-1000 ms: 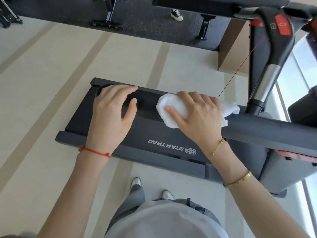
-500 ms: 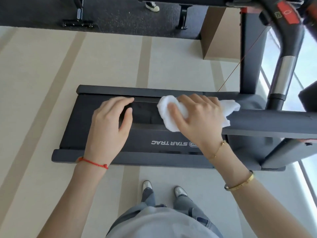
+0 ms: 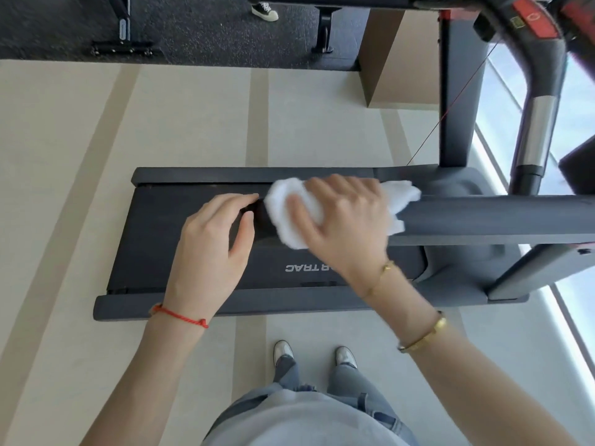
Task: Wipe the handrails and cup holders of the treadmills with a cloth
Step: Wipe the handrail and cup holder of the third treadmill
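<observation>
Right hand [image 3: 344,220]: fingers curled over the top of the handrail, thumb on the near side, gripping a white cloth against the rail.
Cloth [image 3: 289,214]: bunched under the right hand near the rail's free end; one lump bulges out to the left of the fingers, a smaller tail shows to the right of the knuckles.
Handrail [image 3: 499,217]: dark grey padded bar running from the right edge of the view to the middle, above the treadmill deck.
Left hand [image 3: 212,249]: lies palm down at the rail's end, just left of the cloth, fingers loosely bent with the tips pointing right; whether it clasps the rail end I cannot tell, since the dark rail blends with the belt below.
Wrists: red cord [image 3: 180,315] on the left; thin gold chain [image 3: 383,272] and gold bangle [image 3: 425,336] on the right.
Deck [image 3: 354,299]: black belt with grey side rails, lettering "TRAC" visible, on a pale striped floor [image 3: 64,188].
Upright [image 3: 534,136]: black and chrome, with a red button [image 3: 534,19] at top right.
Feet [image 3: 315,354]: two light shoes just before the deck.
</observation>
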Demonstrator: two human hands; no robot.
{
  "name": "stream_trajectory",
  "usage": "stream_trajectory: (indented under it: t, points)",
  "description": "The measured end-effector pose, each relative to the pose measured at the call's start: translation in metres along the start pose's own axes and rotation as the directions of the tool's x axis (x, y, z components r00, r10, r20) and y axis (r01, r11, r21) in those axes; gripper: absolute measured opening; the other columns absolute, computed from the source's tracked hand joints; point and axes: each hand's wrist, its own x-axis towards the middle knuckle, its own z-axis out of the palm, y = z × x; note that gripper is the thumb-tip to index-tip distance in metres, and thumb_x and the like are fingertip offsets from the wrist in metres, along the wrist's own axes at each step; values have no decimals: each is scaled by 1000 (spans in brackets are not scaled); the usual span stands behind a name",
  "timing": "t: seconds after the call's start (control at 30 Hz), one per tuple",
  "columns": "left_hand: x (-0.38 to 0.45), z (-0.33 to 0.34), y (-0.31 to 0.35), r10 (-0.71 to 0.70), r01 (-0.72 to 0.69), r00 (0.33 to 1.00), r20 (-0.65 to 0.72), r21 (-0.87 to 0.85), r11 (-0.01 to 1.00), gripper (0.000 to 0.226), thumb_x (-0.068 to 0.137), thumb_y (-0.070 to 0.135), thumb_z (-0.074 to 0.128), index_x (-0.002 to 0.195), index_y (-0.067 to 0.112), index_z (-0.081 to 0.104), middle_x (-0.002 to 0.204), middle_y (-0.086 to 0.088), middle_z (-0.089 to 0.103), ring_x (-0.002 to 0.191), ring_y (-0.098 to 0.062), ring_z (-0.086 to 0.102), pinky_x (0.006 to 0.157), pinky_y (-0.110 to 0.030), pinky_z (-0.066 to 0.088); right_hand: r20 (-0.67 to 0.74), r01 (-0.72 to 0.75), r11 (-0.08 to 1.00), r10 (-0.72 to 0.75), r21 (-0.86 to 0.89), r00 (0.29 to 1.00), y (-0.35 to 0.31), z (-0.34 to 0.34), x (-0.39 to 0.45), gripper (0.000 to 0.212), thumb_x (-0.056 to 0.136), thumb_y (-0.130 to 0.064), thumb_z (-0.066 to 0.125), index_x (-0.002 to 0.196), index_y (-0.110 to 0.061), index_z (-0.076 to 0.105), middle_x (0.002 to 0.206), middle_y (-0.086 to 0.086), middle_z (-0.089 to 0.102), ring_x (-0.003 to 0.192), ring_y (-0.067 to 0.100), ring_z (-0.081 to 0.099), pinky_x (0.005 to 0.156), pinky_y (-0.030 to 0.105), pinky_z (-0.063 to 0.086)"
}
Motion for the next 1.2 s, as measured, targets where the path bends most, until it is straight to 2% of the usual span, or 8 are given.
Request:
stream_trajectory:
  t: [0.1,0.23,0.4,0.53,0.7,0.9,1.07,1.2]
  points:
    - [-2,-1,-4,2,-2,1000,9,-17,1000,20,95,2,52,108,7,66,103,1,66,91,-16,61,81,-28,49,-52,151,988,-149,39,987,-20,12,-8,39,93,-47,50,97,-15,70,82,2,64,79,25,60,79,38,44]
    - [-5,-2,-4,-12,13,999,31,-47,999,28,96,8,53,123,8,64,118,0,64,108,-14,61,96,-34,49,-52,219,975,-221,-42,974,23,-3,-23,41,94,-46,54,114,-13,67,105,5,67,102,28,61,89,42,44]
    - [-6,-2,-6,-15,18,999,43,-62,998,30,97,13,53,125,10,62,121,1,63,111,-15,59,99,-38,49,-82,-71,995,66,-64,994,25,-14,-16,29,93,-42,50,84,-20,67,75,-2,63,76,24,58,79,36,39]
    - [-7,-1,-6,-2,4,1000,31,-68,998,22,96,9,54,116,8,65,113,2,63,103,-16,61,92,-38,50,-7,-5,1000,5,-21,1000,-19,6,3,38,92,-46,45,71,-19,61,61,-2,56,61,25,51,66,39,38]
    - [-9,1,-7,-14,17,999,40,-75,997,30,96,12,54,125,9,61,121,1,62,112,-15,58,99,-40,48,11,192,981,-192,-31,981,18,-9,-14,37,96,-45,46,103,-16,68,84,0,64,79,25,58,77,39,44]
    - [-10,2,-7,-23,25,999,40,-60,998,32,96,16,55,127,10,60,123,0,61,114,-16,57,102,-36,47,42,-98,991,102,-86,994,30,-16,0,36,91,-45,46,64,-21,51,59,-2,55,61,27,53,68,35,33]
    - [-11,3,-4,-29,31,999,30,-78,996,30,94,11,57,123,11,62,118,3,61,109,-16,58,97,-38,48,82,115,993,-114,-8,990,-8,-1,-2,42,94,-52,40,95,-21,69,76,-3,63,72,23,57,74,37,41]
    - [-11,3,-3,-46,48,998,34,-53,997,32,95,15,55,127,11,60,122,0,61,114,-16,57,100,-39,47,58,208,978,-206,-25,977,34,-20,-17,39,96,-48,46,107,-17,67,89,0,65,83,26,59,80,40,44]
